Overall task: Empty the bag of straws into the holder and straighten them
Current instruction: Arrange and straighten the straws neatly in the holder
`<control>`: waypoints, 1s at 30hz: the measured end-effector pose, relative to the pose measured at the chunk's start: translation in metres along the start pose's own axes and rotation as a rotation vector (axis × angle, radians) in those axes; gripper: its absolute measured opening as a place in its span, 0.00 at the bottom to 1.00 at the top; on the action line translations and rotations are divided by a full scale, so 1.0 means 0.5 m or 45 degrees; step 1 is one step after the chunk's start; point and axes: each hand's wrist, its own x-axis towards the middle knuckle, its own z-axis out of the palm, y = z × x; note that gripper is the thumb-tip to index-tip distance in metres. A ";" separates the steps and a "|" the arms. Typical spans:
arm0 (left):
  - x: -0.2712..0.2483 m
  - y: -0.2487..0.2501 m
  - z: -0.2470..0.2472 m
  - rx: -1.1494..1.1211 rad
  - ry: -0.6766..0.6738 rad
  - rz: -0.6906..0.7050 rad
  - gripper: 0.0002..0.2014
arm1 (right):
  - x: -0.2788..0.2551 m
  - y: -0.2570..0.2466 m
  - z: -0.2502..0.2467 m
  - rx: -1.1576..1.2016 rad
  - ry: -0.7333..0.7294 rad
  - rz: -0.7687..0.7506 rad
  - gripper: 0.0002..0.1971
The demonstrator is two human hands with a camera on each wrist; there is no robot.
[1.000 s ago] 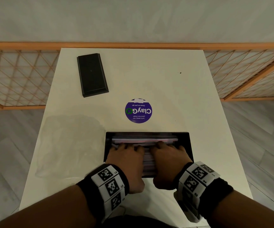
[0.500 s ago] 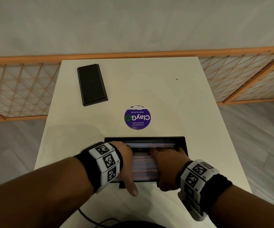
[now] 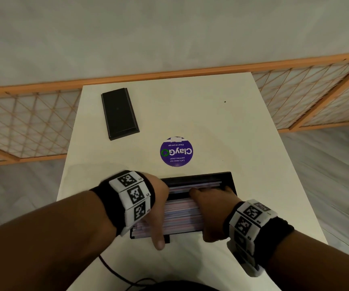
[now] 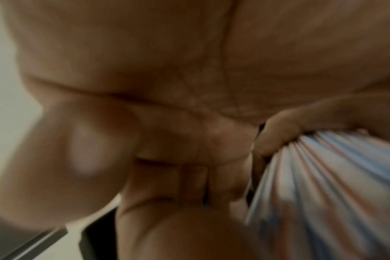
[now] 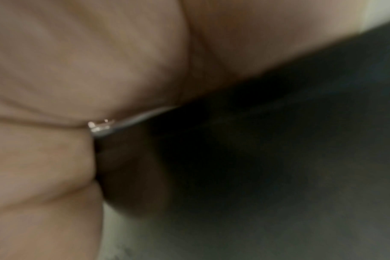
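Note:
A black rectangular holder (image 3: 230, 179) lies at the near middle of the white table, filled with pink, blue and white straws (image 3: 182, 217) lying side by side, left to right. My left hand (image 3: 158, 206) stands on edge against the straws' left ends, thumb pointing toward the near rim. In the left wrist view the fingers (image 4: 276, 135) touch the straw ends (image 4: 334, 176). My right hand (image 3: 211, 206) lies flat on the right part of the straws, fingers reaching toward the far rim. The right wrist view is dark and blurred, showing only palm (image 5: 78, 70) and holder (image 5: 278, 140).
A second black tray-like piece (image 3: 119, 113) lies at the table's back left. A round purple sticker (image 3: 176, 151) is just beyond the holder. A dark cable (image 3: 114, 271) runs over the near edge. An orange lattice fence (image 3: 28, 127) stands behind the table (image 3: 232, 133).
My left hand has turned from lying flat on the straws to standing against their left ends. My right hand stays on the straws, a little further right. The head view has tilted up.

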 end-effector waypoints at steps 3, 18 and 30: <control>-0.030 -0.010 -0.023 -0.007 0.083 -0.012 0.29 | 0.000 -0.001 -0.002 0.013 -0.016 -0.001 0.43; -0.081 -0.140 0.060 -0.709 0.700 0.056 0.04 | -0.003 -0.007 -0.001 0.141 0.048 0.059 0.59; -0.015 -0.053 0.060 -0.323 0.487 0.087 0.11 | -0.039 -0.005 -0.008 0.247 0.096 0.249 0.64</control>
